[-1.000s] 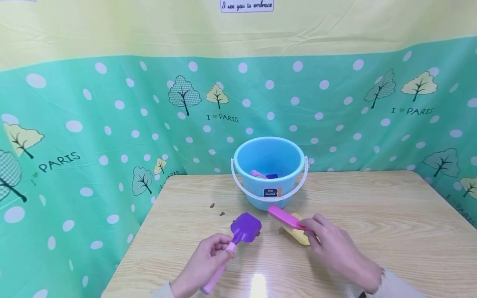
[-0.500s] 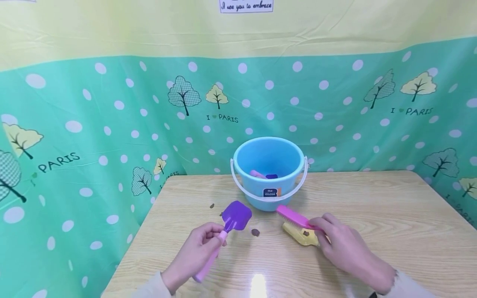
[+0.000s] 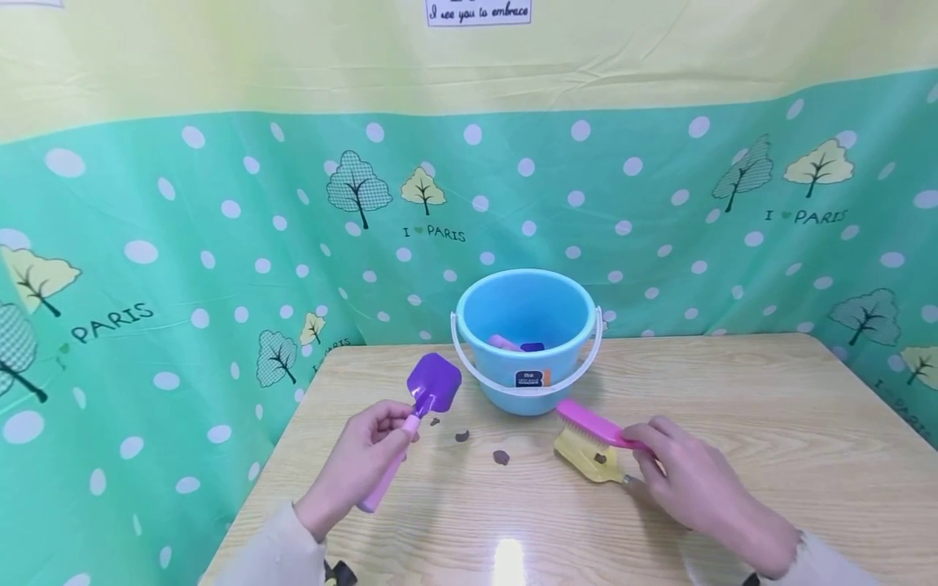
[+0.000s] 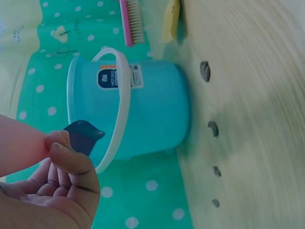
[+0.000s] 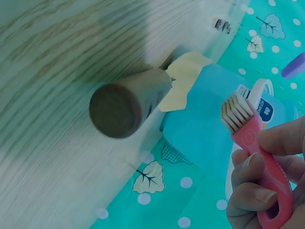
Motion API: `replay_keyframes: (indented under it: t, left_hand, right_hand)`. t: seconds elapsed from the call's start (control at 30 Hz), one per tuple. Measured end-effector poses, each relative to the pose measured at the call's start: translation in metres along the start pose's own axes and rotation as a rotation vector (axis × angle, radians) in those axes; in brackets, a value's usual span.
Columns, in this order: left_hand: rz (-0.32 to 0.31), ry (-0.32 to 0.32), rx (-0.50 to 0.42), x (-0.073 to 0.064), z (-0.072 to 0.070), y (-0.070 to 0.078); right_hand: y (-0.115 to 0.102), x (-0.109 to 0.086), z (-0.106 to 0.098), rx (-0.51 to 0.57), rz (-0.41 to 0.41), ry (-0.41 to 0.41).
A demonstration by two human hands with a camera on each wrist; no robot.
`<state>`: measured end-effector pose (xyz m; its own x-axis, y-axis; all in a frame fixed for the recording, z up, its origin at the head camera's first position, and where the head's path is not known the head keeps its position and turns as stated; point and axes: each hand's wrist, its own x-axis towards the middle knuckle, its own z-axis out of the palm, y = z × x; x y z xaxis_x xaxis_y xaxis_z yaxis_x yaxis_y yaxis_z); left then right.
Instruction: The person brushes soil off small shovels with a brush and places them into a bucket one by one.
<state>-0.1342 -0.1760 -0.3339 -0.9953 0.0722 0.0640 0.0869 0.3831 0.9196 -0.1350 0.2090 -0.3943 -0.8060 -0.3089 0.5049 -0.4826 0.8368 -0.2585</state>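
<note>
My left hand [image 3: 357,457] grips a toy shovel with a purple blade [image 3: 435,382] and lilac handle, raised over the table's left side. In the left wrist view the blade [image 4: 83,135] shows dark above the pinching thumb and finger. My right hand [image 3: 692,472] holds a pink brush [image 3: 592,422], its bristles facing down over a yellow toy shovel [image 3: 579,457]. That shovel lies on the table with a small dark lump [image 3: 600,458] on its blade. In the right wrist view the brush [image 5: 247,135] sits between thumb and fingers, and the yellow shovel's handle [image 5: 116,109] points at the camera.
A light blue bucket [image 3: 498,366] with a white handle stands at the table's back, with a pink-handled thing [image 3: 504,343] and something dark blue inside. Several dark lumps lie on the wood, one [image 3: 501,457] in front of the bucket. A green dotted curtain [image 3: 630,244] hangs behind.
My left hand has lifted the purple shovel up and to the left, uncovering dark lumps on the table. My right hand has shifted right with the brush, showing more of the yellow shovel.
</note>
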Motion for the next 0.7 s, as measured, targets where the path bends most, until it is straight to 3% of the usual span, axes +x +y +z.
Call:
replay_keyframes:
  t: [0.33, 0.53, 0.7]
  left_hand:
    - [0.085, -0.003, 0.096, 0.021, -0.010, 0.022]
    - [0.137, -0.056, 0.171, 0.039, -0.014, 0.036]
    - [0.139, -0.109, 0.233, 0.057, -0.013, 0.044]
  right_hand:
    - [0.008, -0.002, -0.008, -0.024, 0.029, -0.024]
    - [0.011, -0.002, -0.010, -0.036, 0.026, -0.018]
    - [0.013, -0.003, -0.013, -0.032, 0.023, -0.012]
